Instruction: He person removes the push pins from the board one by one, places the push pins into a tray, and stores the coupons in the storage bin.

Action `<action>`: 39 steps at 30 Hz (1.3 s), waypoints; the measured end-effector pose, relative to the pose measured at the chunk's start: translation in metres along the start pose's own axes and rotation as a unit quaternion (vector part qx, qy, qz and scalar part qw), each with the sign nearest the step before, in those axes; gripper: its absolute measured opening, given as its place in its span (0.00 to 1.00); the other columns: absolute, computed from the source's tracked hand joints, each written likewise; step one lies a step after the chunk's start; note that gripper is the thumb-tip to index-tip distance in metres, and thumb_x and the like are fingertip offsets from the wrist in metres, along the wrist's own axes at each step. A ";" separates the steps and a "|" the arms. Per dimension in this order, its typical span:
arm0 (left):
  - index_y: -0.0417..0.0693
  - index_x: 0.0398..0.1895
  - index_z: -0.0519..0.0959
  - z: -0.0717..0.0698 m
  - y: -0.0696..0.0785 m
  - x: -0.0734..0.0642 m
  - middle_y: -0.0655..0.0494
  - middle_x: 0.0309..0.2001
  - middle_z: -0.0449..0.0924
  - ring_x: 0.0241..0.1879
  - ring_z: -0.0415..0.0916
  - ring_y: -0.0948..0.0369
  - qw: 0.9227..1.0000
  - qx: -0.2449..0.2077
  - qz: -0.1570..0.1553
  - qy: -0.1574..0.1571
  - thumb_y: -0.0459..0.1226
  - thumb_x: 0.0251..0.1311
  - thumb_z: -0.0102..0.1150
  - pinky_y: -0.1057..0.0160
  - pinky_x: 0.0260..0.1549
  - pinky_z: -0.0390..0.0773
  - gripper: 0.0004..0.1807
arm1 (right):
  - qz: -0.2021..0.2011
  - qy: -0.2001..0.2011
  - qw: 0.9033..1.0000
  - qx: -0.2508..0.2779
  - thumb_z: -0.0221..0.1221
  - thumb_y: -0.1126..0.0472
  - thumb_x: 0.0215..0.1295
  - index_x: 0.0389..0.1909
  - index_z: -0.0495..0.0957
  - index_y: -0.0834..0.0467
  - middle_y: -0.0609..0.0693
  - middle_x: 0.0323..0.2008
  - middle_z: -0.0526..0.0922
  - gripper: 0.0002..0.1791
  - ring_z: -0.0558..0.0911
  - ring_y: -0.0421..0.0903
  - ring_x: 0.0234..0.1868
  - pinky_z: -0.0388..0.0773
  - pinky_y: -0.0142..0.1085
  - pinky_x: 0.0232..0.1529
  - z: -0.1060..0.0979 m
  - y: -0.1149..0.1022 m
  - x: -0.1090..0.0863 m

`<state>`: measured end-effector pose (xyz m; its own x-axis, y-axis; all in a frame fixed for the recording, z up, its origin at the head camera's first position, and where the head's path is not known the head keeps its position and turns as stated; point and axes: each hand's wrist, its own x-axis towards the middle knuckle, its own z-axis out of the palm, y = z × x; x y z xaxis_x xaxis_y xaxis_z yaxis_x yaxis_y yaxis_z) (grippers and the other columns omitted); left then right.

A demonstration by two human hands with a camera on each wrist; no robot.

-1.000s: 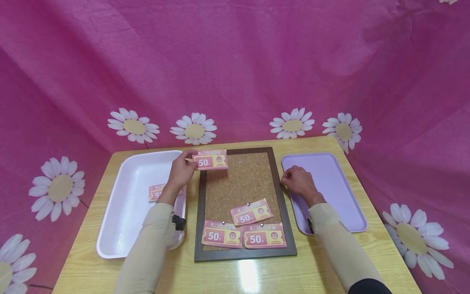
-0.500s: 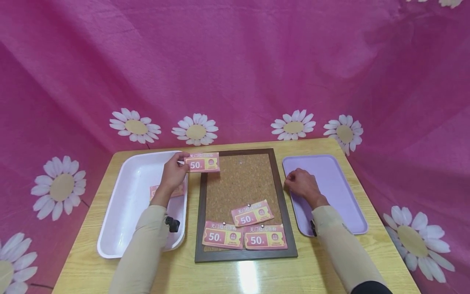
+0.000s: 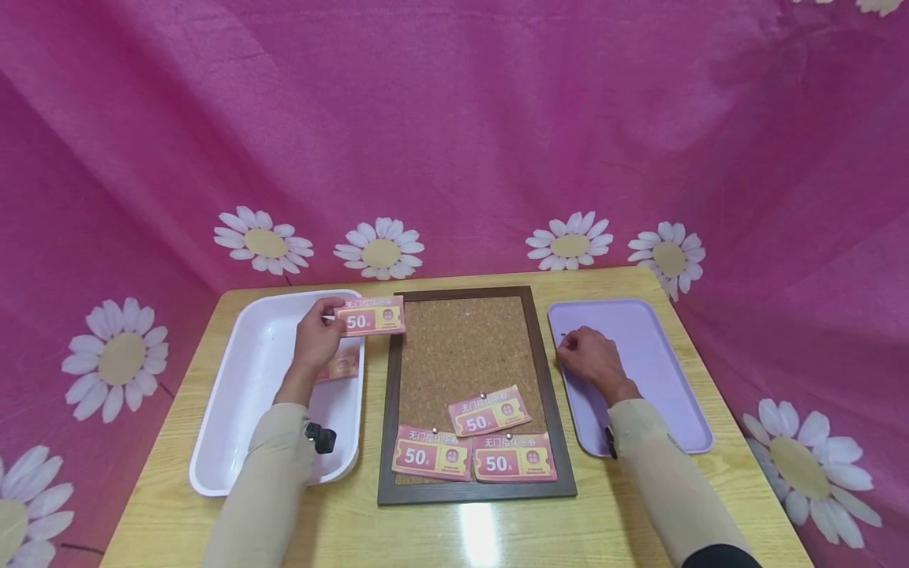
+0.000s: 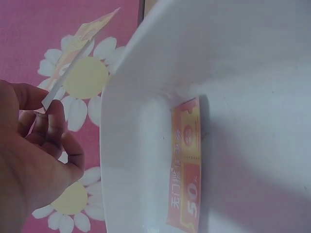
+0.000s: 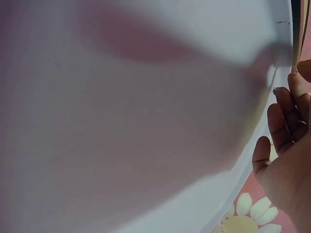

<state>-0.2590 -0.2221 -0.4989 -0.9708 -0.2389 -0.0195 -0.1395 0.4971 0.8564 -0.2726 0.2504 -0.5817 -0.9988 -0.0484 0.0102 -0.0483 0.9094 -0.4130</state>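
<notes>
Thumb and fingers of my left hand [image 3: 316, 341] pinch a pink-and-yellow coupon [image 3: 372, 317] marked 50 by its left end. The coupon hangs over the white basin's right rim and overlaps the corkboard's frame. Another coupon [image 4: 185, 165] lies in the white basin [image 4: 252, 121], partly behind my hand in the head view. My right hand [image 3: 591, 359] is at the left edge of the purple tray [image 3: 649, 355], thumb and forefinger close together. A tiny grey thing [image 5: 275, 91] shows by its middle fingertip in the right wrist view; whether the hand grips it I cannot tell.
Between basin and tray lies a framed corkboard [image 3: 465, 347]. Its lower part carries a tilted coupon [image 3: 488, 413] above a left coupon [image 3: 432, 456] and a right coupon [image 3: 513, 459], each with a silvery pin. A pink flowered cloth [image 3: 454, 142] hangs behind the wooden table [image 3: 398, 536].
My left hand has drawn the held coupon leftward, from over the corkboard to the basin's rim. The right hand has shifted slightly right and nearer, further over the purple tray.
</notes>
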 end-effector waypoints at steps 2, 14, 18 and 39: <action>0.46 0.58 0.73 -0.002 -0.002 0.000 0.46 0.51 0.75 0.42 0.72 0.57 1.000 0.000 0.000 0.005 0.30 0.58 0.49 0.69 0.33 0.74 0.23 | 0.001 0.000 1.000 0.003 0.57 0.52 0.55 0.28 0.82 0.52 0.50 0.31 0.80 0.09 0.78 0.51 0.36 0.72 0.49 0.43 0.000 0.002 0.000; 0.46 0.59 0.72 -0.015 -0.016 0.000 0.46 0.51 0.75 0.41 0.71 0.60 0.999 -0.016 -0.031 0.036 0.30 0.60 0.48 0.74 0.32 0.73 0.22 | 0.039 0.008 0.999 0.026 0.57 0.51 0.56 0.31 0.82 0.54 0.51 0.32 0.83 0.11 0.78 0.52 0.36 0.72 0.46 0.42 -0.003 0.012 0.000; 0.46 0.59 0.72 -0.019 -0.021 -0.001 0.46 0.51 0.75 0.39 0.72 0.61 0.999 -0.007 -0.037 0.035 0.31 0.59 0.48 0.73 0.34 0.73 0.23 | 0.043 0.004 0.999 0.030 0.56 0.51 0.57 0.31 0.82 0.54 0.52 0.32 0.82 0.12 0.78 0.52 0.36 0.72 0.47 0.43 -0.005 0.015 -0.001; 0.45 0.59 0.72 -0.028 -0.042 -0.006 0.48 0.46 0.73 0.36 0.70 0.62 0.997 0.011 -0.060 0.045 0.30 0.57 0.47 0.72 0.34 0.73 0.23 | 0.057 0.001 0.998 0.024 0.55 0.51 0.57 0.29 0.81 0.54 0.52 0.31 0.82 0.12 0.78 0.52 0.35 0.71 0.46 0.41 -0.002 0.018 -0.002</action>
<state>-0.2421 -0.2653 -0.5204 -0.9256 -0.3712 -0.0746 -0.2595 0.4784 0.8389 -0.2714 0.2681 -0.5875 -0.9978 0.0543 -0.0372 0.0653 0.8881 -0.4550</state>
